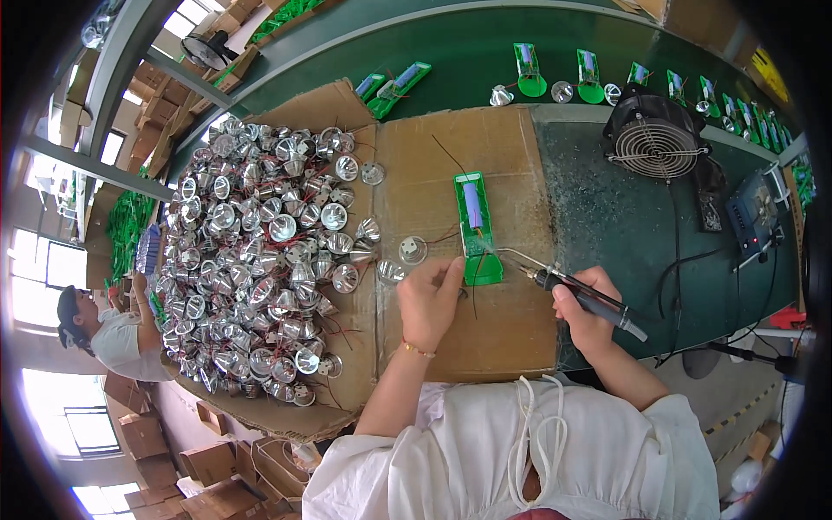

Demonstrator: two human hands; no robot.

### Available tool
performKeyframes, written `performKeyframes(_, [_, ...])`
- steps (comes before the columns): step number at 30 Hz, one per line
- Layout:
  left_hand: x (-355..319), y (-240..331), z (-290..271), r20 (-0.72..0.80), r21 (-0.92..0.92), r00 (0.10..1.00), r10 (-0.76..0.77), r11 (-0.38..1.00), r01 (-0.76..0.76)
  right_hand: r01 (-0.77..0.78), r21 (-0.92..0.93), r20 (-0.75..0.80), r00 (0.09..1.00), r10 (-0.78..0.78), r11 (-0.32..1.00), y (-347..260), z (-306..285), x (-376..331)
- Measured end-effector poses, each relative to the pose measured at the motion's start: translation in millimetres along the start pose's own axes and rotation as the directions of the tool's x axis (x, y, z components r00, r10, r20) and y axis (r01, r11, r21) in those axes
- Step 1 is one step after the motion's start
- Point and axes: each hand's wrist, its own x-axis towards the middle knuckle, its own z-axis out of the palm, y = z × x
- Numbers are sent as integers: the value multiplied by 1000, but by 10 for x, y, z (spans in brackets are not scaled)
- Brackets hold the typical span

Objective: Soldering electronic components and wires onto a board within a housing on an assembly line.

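Centrally, a long green circuit board (pixel 475 227) carries a purple cylindrical cell

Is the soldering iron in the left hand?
No, the right hand holds the soldering iron, its tip at the green circuit board, while the left hand rests beside the board.

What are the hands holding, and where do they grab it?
The right hand grips a soldering iron by its dark handle. The left hand presses on the green circuit board near its lower end; whether it pinches a wire cannot be told.
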Motion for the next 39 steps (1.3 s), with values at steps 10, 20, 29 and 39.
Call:
performKeyframes(10, [21, -148, 197, -15, 8, 984, 177, 984, -176, 39, -74, 23, 999, -37, 997, 83, 125, 81])
performKeyframes(20, [70, -159, 232, -22, -21, 987, 161, 987, -162, 51, -80, 35, 998, -49, 995, 93, 137, 112])
performKeyframes(29, [85, -143, 218, -7, -29, 991, 134, 991, -134, 1, 27, 9, 1000, -1, 1000, 0, 157, 114])
performKeyframes(39, [108, -154, 213, 4, -30, 992, 128, 991, -128, -70, 34, 42, 997, 69, 997, 51, 242, 183])
